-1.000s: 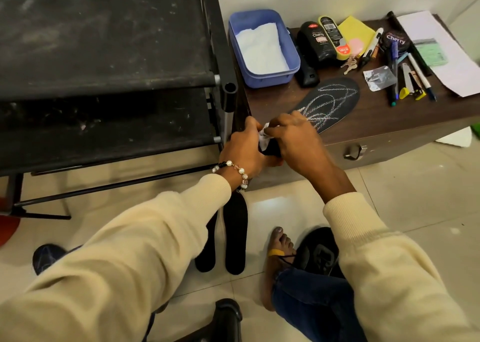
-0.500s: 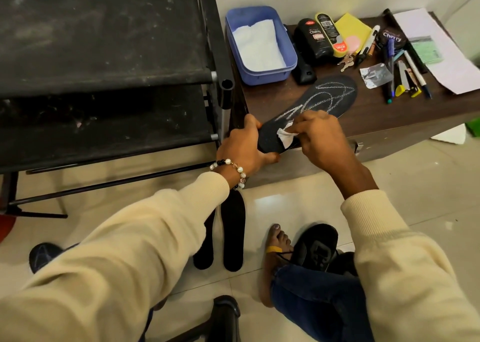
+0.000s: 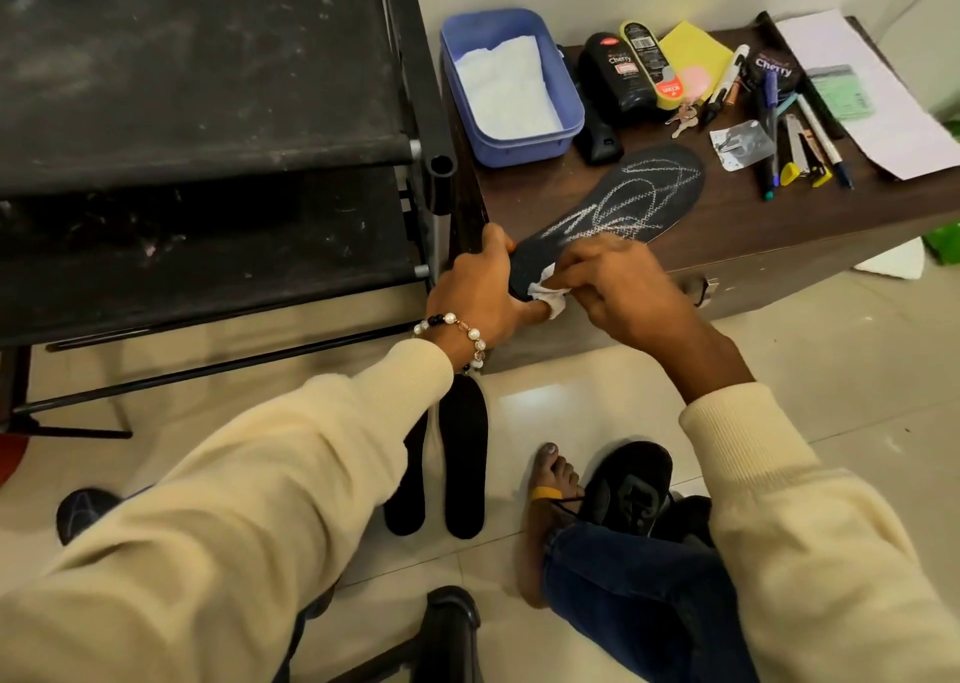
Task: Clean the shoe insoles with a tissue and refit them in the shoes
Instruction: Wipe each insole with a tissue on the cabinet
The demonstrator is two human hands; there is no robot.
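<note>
White chalk-like scribbles cover most of the dark insole (image 3: 618,209) lying at the centre of the frame, its toe end on the brown desk (image 3: 727,225) and its heel end hanging over the desk's front edge. The left hand (image 3: 478,293) grips that heel end from the left, fingers curled round it. The right hand (image 3: 623,293) pinches a crumpled white tissue (image 3: 545,293) and presses it on the heel. A second ago both hands were bunched over the heel and hid it; now the right hand has slid toward the lower right and bare dark surface shows around the tissue. That suggests wiping has only begun at the heel, with the scribbled front part yet to clean. Two more insoles (image 3: 452,464) stand against the desk on the floor below, and a black shoe (image 3: 628,485) sits at lower centre right beside a bare foot (image 3: 550,480), so refitting looks far off. A blue tub (image 3: 566,95) of spare tissues waits at upper centre.
</note>
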